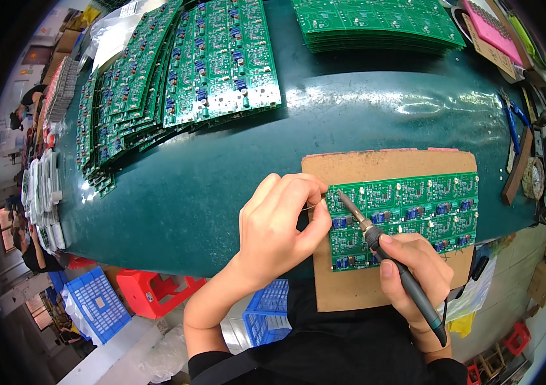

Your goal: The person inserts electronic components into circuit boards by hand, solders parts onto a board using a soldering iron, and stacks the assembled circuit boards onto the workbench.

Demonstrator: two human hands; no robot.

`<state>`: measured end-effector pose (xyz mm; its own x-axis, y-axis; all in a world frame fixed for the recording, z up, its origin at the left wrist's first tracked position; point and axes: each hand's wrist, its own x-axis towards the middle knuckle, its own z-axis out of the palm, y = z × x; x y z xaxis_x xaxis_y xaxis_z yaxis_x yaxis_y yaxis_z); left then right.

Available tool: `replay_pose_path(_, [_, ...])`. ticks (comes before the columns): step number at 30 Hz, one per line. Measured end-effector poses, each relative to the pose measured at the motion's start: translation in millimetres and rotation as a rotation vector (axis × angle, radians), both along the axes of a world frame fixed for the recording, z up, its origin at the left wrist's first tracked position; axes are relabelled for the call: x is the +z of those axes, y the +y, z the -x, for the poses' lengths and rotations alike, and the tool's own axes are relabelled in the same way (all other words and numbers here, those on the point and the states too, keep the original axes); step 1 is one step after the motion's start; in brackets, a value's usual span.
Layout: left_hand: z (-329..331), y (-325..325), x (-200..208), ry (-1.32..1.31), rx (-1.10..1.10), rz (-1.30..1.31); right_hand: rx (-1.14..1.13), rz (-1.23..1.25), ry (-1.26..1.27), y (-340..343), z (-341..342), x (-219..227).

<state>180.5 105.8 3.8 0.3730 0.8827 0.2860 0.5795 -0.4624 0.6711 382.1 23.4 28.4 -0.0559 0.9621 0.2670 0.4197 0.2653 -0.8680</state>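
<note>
Both hands closed: right hand [417, 266] on soldering iron [375, 240].

Your left hand [282, 224] and right hand [414, 266] are bare, with no gloves, rings or watch showing. Your forearms are uncovered too. You wear a black top, its short sleeve ending near your left elbow.

Electronics workshop: stacked circuit boards [221, 64]
</note>
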Motion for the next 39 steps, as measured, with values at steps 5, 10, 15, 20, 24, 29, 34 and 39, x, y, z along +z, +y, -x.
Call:
replay_pose_path(5, [9,-1,5,0.017,-0.013,0.002,-0.001,-0.007,0.010,1,7,3])
replay_pose_path(10, [5,10,13,-0.131,0.077,-0.011,-0.162,-0.054,-0.052,-13,-26,26])
replay_pose_path(15, [36,-6,20,-0.252,0.308,0.112,-0.600,-0.370,-0.131,-48,-100,18])
replay_pose_path(20, [83,2,-7,-0.202,0.399,-0.073,-1.312,-0.473,-0.049,-122,-201,-1])
replay_pose_path(24, [49,-16,8,-0.214,0.502,-0.096,-1.391,-0.650,0.129,-166,-350,-60])
replay_pose_path(29, [59,-19,19,-0.258,0.484,-0.098,-1.443,-0.444,-0.253,-136,-479,-134])
replay_pose_path(34, [125,-38,31,-0.131,0.577,-0.195,-1.445,-0.379,-0.204,-25,-506,-164])
replay_pose_path(39, [147,-18,3,0.111,0.470,-0.264,-1.642,-0.321,0.020,-79,-525,-181])
